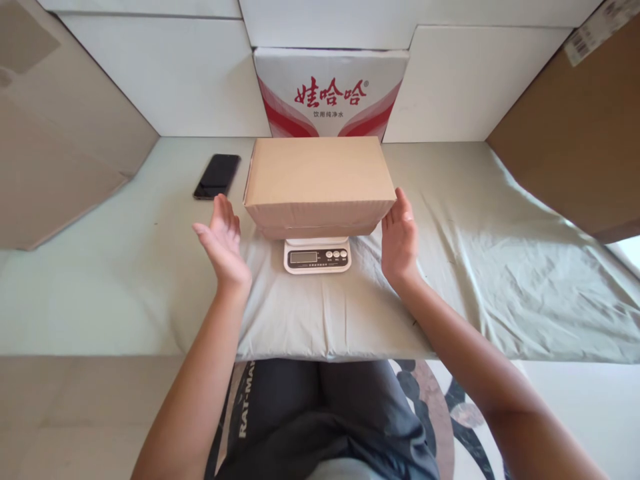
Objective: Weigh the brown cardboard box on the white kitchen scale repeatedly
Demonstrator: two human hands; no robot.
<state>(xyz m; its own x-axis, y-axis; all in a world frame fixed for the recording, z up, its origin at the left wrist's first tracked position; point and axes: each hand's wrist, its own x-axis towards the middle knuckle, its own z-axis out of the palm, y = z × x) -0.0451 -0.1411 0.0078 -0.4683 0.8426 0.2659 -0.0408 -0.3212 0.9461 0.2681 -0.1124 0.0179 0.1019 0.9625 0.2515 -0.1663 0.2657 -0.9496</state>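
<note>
A closed brown cardboard box [320,173] rests on a white digital kitchen scale [318,267], hiding most of its platform. The scale's front panel, with a small display and several round buttons, sticks out below the box. My left hand [223,243] is held off the box's left side, palm turned inward, fingers stretched and thumb apart. At the right front corner, my right hand [400,240] is upright with its fingers extended; whether it touches the cardboard I cannot tell. Neither hand grips anything.
A dark smartphone [217,176] lies left of the box on the pale green cloth [125,287]. Behind stands a white and red printed carton [330,93] among white panels [450,80]. Large cardboard boxes flank the left [65,127] and right [575,133]. The cloth's front edge is above my lap.
</note>
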